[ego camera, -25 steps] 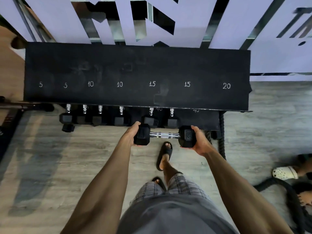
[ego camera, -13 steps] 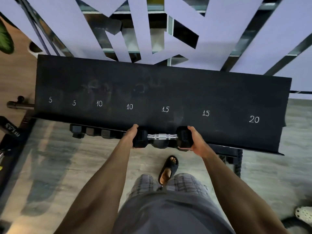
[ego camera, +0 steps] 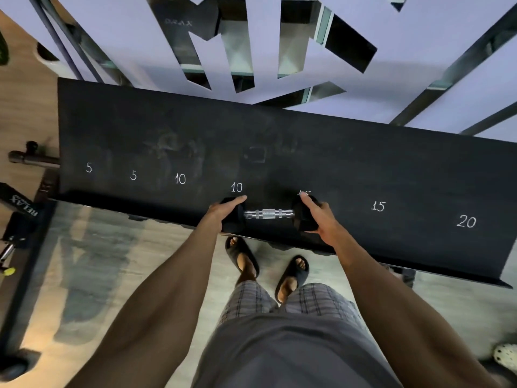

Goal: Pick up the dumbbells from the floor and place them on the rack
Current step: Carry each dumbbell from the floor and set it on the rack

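A black hex dumbbell (ego camera: 268, 214) with a chrome handle lies crosswise over the front part of the rack's black top shelf (ego camera: 363, 169). My left hand (ego camera: 223, 212) grips its left head and my right hand (ego camera: 319, 217) grips its right head. The dumbbell sits between the chalked second "10" and the first "15", which the right head partly covers. Whether it rests on the shelf or hovers just above it I cannot tell. The shelf carries chalk numbers 5, 5, 10, 10, 15, 15, 20 from left to right.
My feet in black slides (ego camera: 242, 256) stand on the grey wood floor just under the shelf's front edge. Gym equipment with a "RELAX" label (ego camera: 23, 207) stands at the left. A white shoe (ego camera: 505, 355) shows at the bottom right. A cut-out wall panel rises behind the rack.
Both hands have lifted the dumbbell from below the shelf's front edge up over the top shelf. The view has tilted, and the lower row of dumbbells is now hidden.
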`<action>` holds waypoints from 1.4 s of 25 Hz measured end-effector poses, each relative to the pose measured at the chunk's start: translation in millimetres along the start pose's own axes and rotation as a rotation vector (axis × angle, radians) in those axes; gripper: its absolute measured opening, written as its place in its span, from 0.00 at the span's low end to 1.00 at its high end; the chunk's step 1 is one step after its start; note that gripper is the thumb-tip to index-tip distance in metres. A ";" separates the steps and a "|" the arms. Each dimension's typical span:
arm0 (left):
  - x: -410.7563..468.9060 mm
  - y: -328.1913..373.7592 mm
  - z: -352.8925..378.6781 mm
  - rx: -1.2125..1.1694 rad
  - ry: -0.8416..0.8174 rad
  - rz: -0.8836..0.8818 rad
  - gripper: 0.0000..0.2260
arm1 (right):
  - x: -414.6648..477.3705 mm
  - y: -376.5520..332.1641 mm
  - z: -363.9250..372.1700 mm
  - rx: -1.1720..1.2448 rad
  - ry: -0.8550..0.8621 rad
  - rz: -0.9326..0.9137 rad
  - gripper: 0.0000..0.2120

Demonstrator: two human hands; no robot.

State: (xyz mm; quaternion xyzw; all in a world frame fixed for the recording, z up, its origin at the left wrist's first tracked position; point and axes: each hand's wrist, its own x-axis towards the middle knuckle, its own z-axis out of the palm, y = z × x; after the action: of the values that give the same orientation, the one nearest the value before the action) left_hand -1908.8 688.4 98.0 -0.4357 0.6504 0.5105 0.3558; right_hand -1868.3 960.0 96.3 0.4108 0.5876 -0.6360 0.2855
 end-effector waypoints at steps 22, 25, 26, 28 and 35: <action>74.7 17.3 -73.1 -0.037 0.150 0.000 0.28 | 53.8 -51.0 142.6 -0.567 0.325 -0.295 0.50; 79.3 17.4 -71.8 -0.074 0.136 -0.033 0.28 | 59.7 -59.0 148.3 -0.580 0.324 -0.330 0.50; 82.2 16.3 -71.6 -0.081 0.137 -0.037 0.28 | 61.1 -59.7 149.3 -0.585 0.321 -0.332 0.50; 85.1 14.5 -72.2 -0.087 0.138 -0.048 0.27 | 68.1 -55.8 147.7 -0.598 0.322 -0.336 0.50; 84.8 13.9 -71.5 -0.022 0.173 -0.051 0.28 | 45.8 -64.1 149.7 -0.619 0.311 -0.354 0.42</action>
State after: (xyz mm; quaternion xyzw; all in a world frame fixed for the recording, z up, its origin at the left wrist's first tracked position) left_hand -1954.2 602.8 42.0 -0.4984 0.6618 0.4687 0.3064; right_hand -1973.4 827.8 85.7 0.2890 0.8498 -0.3980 0.1893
